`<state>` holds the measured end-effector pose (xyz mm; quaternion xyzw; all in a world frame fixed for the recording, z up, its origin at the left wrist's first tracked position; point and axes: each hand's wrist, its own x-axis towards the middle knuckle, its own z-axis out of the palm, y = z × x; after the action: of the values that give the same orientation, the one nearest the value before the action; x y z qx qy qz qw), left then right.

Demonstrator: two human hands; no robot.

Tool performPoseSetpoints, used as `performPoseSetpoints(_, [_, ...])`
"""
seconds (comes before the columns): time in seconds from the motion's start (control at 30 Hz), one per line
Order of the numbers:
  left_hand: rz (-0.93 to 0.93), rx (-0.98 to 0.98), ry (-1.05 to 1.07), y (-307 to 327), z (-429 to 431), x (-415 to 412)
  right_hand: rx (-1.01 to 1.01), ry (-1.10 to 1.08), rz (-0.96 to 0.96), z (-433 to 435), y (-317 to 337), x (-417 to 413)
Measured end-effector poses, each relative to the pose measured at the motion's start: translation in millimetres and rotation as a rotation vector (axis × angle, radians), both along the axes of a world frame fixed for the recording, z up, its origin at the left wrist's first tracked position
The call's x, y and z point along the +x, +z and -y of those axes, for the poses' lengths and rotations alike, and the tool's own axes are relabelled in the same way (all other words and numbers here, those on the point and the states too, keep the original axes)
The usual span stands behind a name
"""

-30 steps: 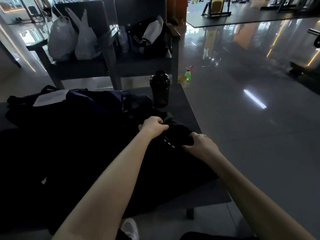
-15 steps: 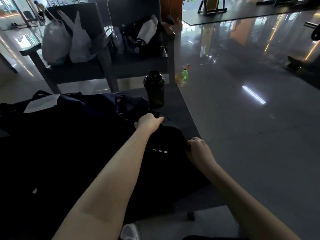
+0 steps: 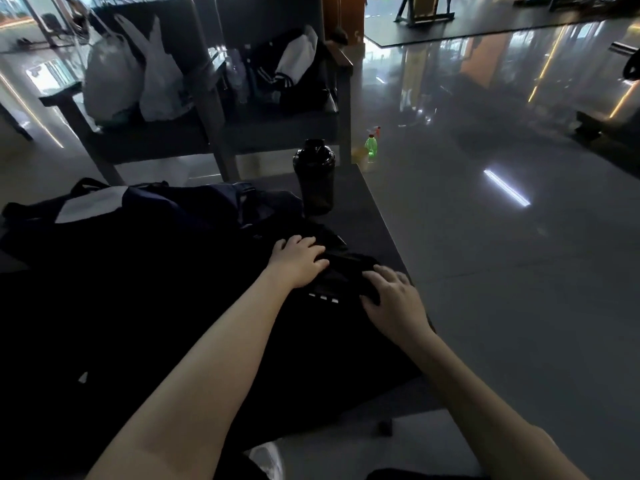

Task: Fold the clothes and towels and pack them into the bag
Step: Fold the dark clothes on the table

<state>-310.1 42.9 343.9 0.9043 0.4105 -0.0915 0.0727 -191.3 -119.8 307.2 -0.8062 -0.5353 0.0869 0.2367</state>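
Observation:
A black garment with a short row of white marks lies on the dark low table near its right edge. My left hand lies on its far left part with fingers spread flat. My right hand rests on its right side, fingers loosely bent over the cloth. A dark navy bag with a pale panel sits on the table to the left, behind the garment. More dark cloth covers the table's near left part; its shape is lost in shadow.
A black shaker bottle stands just beyond my hands. Two dark chairs behind the table hold white plastic bags and a dark sports bag. A green spray bottle stands on the glossy floor to the right.
Both hands have let go of the bunched garment and now lie flattened on it. The garment has dropped onto the table, with its white marks facing up.

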Motion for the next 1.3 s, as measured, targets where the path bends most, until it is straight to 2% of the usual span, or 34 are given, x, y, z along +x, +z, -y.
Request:
performPoseSetpoints(0.07, [0.051,-0.034,0.040,2,4,-11,-0.139,0.035,0.001,1,-8,-6])
performPoseSetpoints(0.2, [0.077,-0.040,0.091,20,15,-42,-0.147,0.006,0.012,2,-3,-12])
performPoseSetpoints(0.27, [0.095,-0.047,0.151,24,16,-65,-0.166,-0.011,-0.062,0,6,-15])
performPoseSetpoints(0.37, [0.146,-0.048,0.271,27,16,-104,-0.268,0.047,-0.079,-2,16,-23])
performPoseSetpoints(0.43, [0.154,-0.048,0.344,27,17,-131,-0.202,0.074,-0.055,-6,22,-30])
performPoseSetpoints(0.53, [0.157,-0.070,0.447,24,14,-169,0.018,0.108,-0.134,-19,34,-45])
performPoseSetpoints(0.6, [0.160,-0.099,0.502,20,10,-191,0.077,0.163,-0.152,-32,44,-58])
performPoseSetpoints(0.73, [0.121,-0.166,0.563,13,5,-223,-0.015,0.315,-0.118,-64,60,-91])
performPoseSetpoints(0.9, [0.133,-0.062,0.699,6,2,-239,-0.242,0.407,0.026,-95,58,-117])
performPoseSetpoints(1.0, [0.091,-0.035,0.764,11,-8,-246,-0.154,0.357,0.075,-112,57,-126])
performPoseSetpoints(1.1, [0.078,-0.114,0.825,19,-19,-251,-0.108,0.379,0.122,-127,59,-134])
performPoseSetpoints(1.2, [0.244,-0.217,0.862,20,-29,-257,-0.095,0.444,0.101,-142,58,-149])
performPoseSetpoints(1.3, [0.634,-0.326,0.830,23,-32,-268,0.022,0.485,-0.145,-159,55,-171])
